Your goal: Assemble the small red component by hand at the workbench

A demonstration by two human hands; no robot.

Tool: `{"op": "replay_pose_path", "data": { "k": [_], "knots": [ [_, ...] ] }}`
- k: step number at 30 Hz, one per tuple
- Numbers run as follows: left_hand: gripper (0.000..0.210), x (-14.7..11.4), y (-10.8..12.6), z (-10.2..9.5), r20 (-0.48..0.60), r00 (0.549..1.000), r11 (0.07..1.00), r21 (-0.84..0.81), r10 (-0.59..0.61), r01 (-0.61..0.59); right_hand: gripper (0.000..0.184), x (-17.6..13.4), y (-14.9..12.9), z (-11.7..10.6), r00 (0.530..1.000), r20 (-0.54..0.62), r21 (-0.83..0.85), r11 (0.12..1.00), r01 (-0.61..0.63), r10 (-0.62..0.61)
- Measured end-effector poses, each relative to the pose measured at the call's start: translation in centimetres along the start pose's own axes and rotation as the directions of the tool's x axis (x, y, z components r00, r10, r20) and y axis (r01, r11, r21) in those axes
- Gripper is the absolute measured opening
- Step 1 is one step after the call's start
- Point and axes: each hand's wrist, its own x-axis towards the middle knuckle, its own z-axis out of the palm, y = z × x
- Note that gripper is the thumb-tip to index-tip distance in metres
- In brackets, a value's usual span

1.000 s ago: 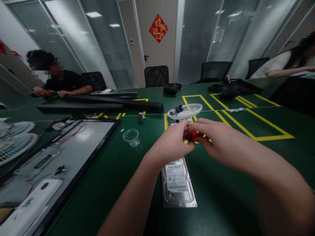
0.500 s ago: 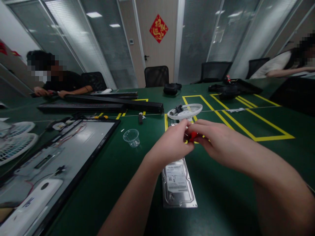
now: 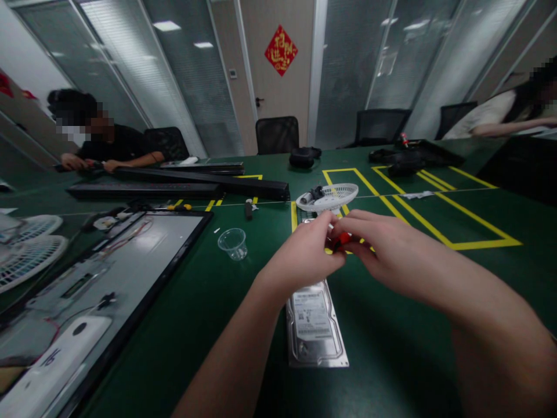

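My left hand (image 3: 311, 247) and my right hand (image 3: 376, 241) meet above the far end of a silver hard drive (image 3: 314, 325). Between their fingertips shows a small red and black object (image 3: 344, 238), mostly covered, so its kind stays unclear. The fingers of my right hand are closed round its red part. My left hand is closed too, thumb and fingers pinched against the dark end. The hard drive lies flat, label up, below my wrists. Just past my fingertips stands a white slotted dish (image 3: 331, 197) with dark and metallic small parts in it.
A clear plastic cup (image 3: 232, 244) stands left of my hands. Farther left lies an opened display panel (image 3: 143, 249) with a white numbered device (image 3: 56, 366) on it. Long black bars (image 3: 195, 184) lie at the back left. Co-workers sit at both far sides.
The red part between my fingers has shifted and turned slightly. Both hands stay almost in place, and the hard drive has not moved.
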Motion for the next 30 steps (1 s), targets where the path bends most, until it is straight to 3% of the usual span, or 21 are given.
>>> {"op": "replay_pose_path", "data": {
  "k": [5,7,9,14,19,22,24,27,30],
  "knots": [
    [0.024,0.14,0.06,0.00,0.013,1.000,1.000,0.008,-0.001,0.001,0.009,0.18,0.02,0.24,0.992,-0.020,-0.101,0.987,-0.128,0.127],
    [0.019,0.15,0.05,-0.02,0.017,1.000,1.000,0.008,0.004,-0.004,0.011,0.15,-0.14,0.21,0.986,-0.024,-0.119,0.979,-0.165,0.164],
    [0.019,0.12,0.05,-0.05,0.015,1.000,1.000,-0.008,0.001,-0.001,0.011,0.07,-0.30,0.06,0.989,-0.031,-0.107,0.983,-0.150,0.148],
    [0.024,0.00,0.12,-0.08,-0.002,1.000,1.000,-0.005,0.003,-0.003,0.032,0.03,-0.27,-0.16,1.000,0.002,-0.005,1.000,0.008,-0.008],
    [0.020,0.11,0.28,-0.06,0.008,1.000,1.000,0.009,-0.009,0.009,0.012,0.17,-0.06,0.22,0.994,-0.037,-0.100,0.990,-0.104,0.101],
    [0.018,0.14,0.25,-0.10,0.009,1.000,1.000,0.020,-0.009,0.008,0.013,0.12,-0.25,0.19,0.989,-0.041,-0.116,0.982,-0.147,0.143],
    [0.020,0.10,0.18,-0.12,0.006,1.000,1.000,0.004,-0.011,0.011,0.014,0.07,-0.39,0.06,0.994,-0.038,-0.081,0.991,-0.104,0.101],
    [0.025,0.02,0.11,-0.11,-0.005,1.000,1.000,-0.005,0.007,-0.007,0.030,0.07,-0.38,0.03,1.000,-0.023,-0.024,1.000,-0.012,0.011],
    [0.028,0.03,0.15,-0.09,-0.005,1.000,1.000,-0.002,0.015,-0.015,0.032,0.17,-0.20,0.26,1.000,-0.015,-0.043,0.999,-0.018,0.017]
  ]
}}
